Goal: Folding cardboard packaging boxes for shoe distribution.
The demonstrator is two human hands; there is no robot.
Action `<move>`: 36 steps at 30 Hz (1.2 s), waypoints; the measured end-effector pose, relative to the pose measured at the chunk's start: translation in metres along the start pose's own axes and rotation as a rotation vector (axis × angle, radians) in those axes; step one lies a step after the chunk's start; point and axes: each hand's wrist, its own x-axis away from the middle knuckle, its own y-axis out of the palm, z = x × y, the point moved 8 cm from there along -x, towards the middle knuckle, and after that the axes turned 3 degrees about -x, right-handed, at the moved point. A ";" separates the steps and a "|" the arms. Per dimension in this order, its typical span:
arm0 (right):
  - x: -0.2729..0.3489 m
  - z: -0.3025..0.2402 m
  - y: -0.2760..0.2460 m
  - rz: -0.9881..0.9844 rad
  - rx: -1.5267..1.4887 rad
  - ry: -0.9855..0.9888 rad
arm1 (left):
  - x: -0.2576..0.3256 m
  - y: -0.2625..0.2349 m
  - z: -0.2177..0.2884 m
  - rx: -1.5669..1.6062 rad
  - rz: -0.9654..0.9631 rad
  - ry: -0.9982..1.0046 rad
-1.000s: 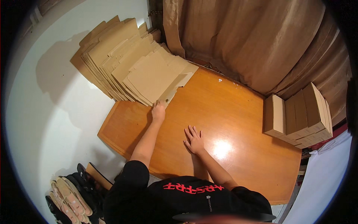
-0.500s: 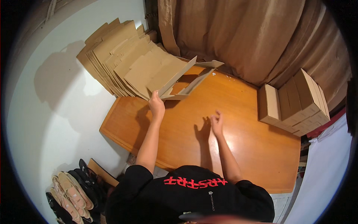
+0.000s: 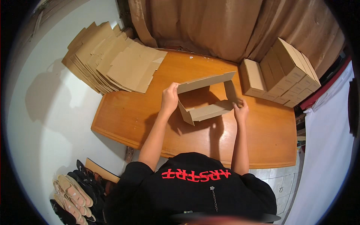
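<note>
Both left hand (image 3: 170, 100) and, apparently, right hand (image 3: 241, 111) pinch the open carton (image 3: 212, 111) between them, likely squaring it, with folding called for next.

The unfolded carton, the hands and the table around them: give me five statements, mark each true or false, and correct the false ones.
1. The left hand grips the unfolded carton. True.
2. The right hand rests flat on the table, away from the carton. False: it is raised, at the carton's right end.
3. Flat cardboard sheets lie in a layered pile on the left part of the table. True.
4. The stacked boxes stand on the left too. False: they stand on the right.
5. The table shows through the middle of the carton. True.
</note>
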 end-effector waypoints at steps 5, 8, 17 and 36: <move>0.006 0.048 -0.030 -0.123 -0.013 0.308 | -0.004 0.031 0.003 0.152 -0.019 0.010; 0.006 0.046 -0.048 -0.050 -0.053 0.273 | 0.003 0.055 0.004 0.366 -0.144 -0.120; 0.013 0.100 -0.056 -0.086 -0.023 0.134 | 0.076 0.077 -0.012 -0.380 -0.587 -0.380; 0.024 0.055 -0.064 0.021 0.647 -0.023 | 0.083 0.064 -0.007 -0.789 -0.195 -0.248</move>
